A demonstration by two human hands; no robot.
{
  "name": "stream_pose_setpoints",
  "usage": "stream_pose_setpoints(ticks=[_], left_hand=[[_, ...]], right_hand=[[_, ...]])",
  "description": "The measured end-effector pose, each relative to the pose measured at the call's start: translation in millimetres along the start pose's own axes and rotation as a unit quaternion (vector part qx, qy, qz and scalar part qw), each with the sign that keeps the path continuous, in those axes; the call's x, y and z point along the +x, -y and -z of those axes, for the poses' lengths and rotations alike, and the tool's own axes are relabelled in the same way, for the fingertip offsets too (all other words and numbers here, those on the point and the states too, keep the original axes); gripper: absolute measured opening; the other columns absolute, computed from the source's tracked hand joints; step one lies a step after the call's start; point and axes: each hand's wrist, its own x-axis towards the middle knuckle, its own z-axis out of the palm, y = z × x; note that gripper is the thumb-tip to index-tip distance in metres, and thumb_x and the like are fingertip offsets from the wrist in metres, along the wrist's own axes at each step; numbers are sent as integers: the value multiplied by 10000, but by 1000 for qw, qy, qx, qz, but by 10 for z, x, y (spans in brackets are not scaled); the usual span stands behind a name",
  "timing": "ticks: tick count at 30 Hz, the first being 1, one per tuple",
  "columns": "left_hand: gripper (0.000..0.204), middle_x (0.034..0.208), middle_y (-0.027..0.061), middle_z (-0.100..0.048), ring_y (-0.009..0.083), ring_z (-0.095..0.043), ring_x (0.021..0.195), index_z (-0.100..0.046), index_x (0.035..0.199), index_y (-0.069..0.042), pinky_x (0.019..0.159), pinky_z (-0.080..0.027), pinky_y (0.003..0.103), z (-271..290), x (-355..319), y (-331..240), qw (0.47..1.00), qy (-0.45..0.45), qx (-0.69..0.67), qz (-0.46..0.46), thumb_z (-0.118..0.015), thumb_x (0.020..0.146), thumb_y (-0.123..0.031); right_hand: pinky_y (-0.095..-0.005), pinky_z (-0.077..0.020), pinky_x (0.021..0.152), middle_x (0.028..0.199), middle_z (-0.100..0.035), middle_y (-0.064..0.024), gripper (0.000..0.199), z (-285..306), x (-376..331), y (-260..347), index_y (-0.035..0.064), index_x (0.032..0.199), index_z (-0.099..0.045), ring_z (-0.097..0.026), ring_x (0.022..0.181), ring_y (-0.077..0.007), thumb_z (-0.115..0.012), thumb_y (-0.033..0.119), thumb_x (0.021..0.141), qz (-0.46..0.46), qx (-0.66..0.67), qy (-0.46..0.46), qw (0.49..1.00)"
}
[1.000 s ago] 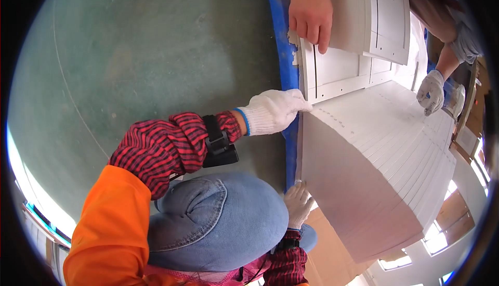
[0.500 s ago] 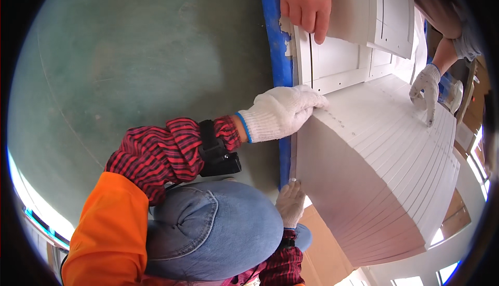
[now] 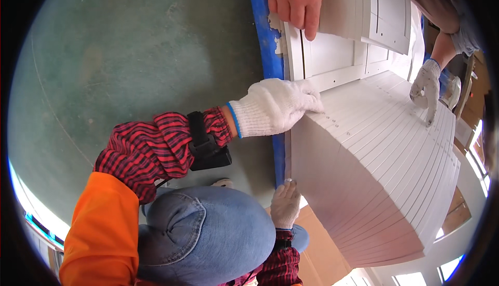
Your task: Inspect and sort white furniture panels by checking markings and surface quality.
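A stack of white panels (image 3: pixel 374 135) stands on edge to my right, with several thin boards fanned side by side and small holes along their upper edges. My left hand (image 3: pixel 275 106), in a white knit glove, has its fingers bent over the top corner of the nearest panel and grips it there. Lower down, my right hand (image 3: pixel 286 205), gloved too, lies against the near lower end of the stack with its fingers stretched out. Part of its palm side is hidden.
Another person's bare hand (image 3: pixel 296 5) rests on a white framed panel (image 3: pixel 332 57) at the top. Across the stack, a co-worker's gloved hand (image 3: pixel 426 91) touches the panels' far edges. Blue covering (image 3: pixel 265 41) borders the green surface (image 3: pixel 130 52). Cardboard (image 3: pixel 322 239) lies below.
My left hand has moved slightly left and back along the panel's corner, its fingers more bent now. My right hand stays by the lower end. The whole view has shifted a little.
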Motion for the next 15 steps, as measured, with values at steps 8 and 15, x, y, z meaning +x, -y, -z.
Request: stream_pose_setpoints(ticks=[8, 15], left_hand=[[353, 1220, 46, -708, 268, -694, 1078, -754, 1195, -144, 929, -560, 333, -90, -25, -27, 995, -42, -55, -73, -577, 936, 18], [356, 1221, 56, -712, 262, -693, 1091, -760, 1186, -135, 941, -555, 326, -122, -1, -74, 991, -39, -102, -79, -584, 932, 43]], right_hand=[[-399, -478, 1064, 1325, -608, -55, 250, -55, 11, -11, 66, 1261, -580, -560, 1252, -232, -485, 233, 1102, 16, -9, -4, 1000], [-428, -433, 1071, 1379, -589, -105, 314, -41, 1, -32, 28, 1319, -556, -531, 1284, -270, -433, 211, 1097, 14, 29, 21, 999]])
